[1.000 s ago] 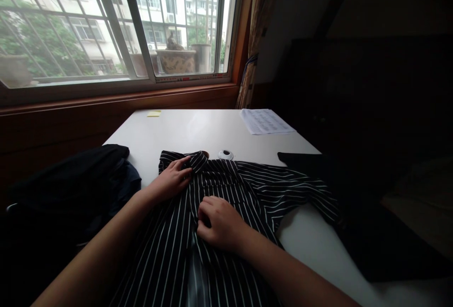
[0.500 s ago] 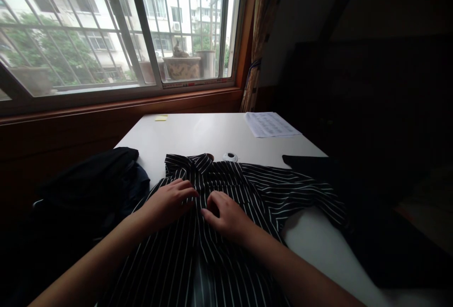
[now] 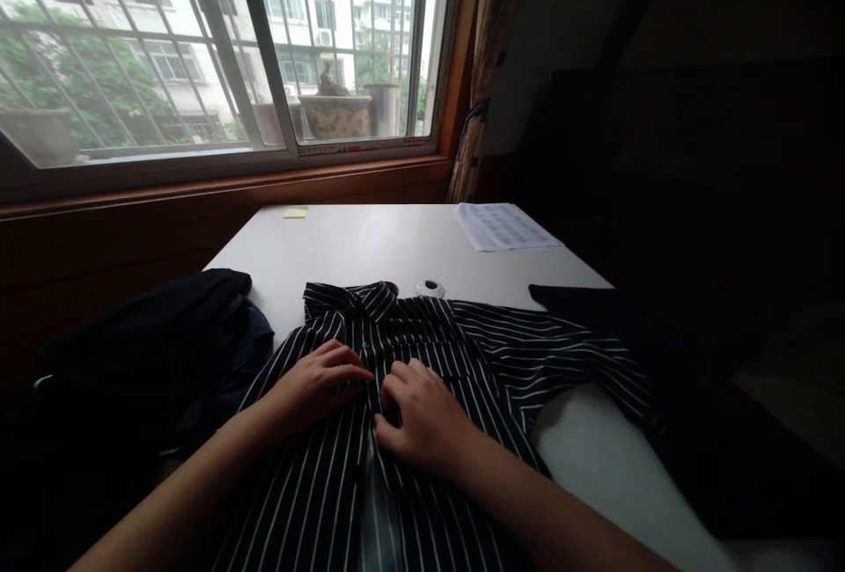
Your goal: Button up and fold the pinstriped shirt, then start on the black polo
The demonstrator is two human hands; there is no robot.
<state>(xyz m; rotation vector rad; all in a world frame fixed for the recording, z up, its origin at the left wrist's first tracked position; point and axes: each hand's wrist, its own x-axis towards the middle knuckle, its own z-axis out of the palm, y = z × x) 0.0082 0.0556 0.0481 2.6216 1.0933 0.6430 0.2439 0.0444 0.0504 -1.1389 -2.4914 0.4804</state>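
Striped shirt lies front up on the tabletop, collar toward the far edge, its front opening presumably set within easy reach. Left hand and right hand lie either side of that opening, apparently steadying it; whether either grip pinches fabric cannot be told. Papers sit by the far right corner.

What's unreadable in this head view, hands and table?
Head view:
Shirt: lower end cut off by the bottom edge.
Right hand: whether it pinches the shirt, hidden by the hand itself.
Papers: print too small.
Dark pile at left: folds lost in shadow.
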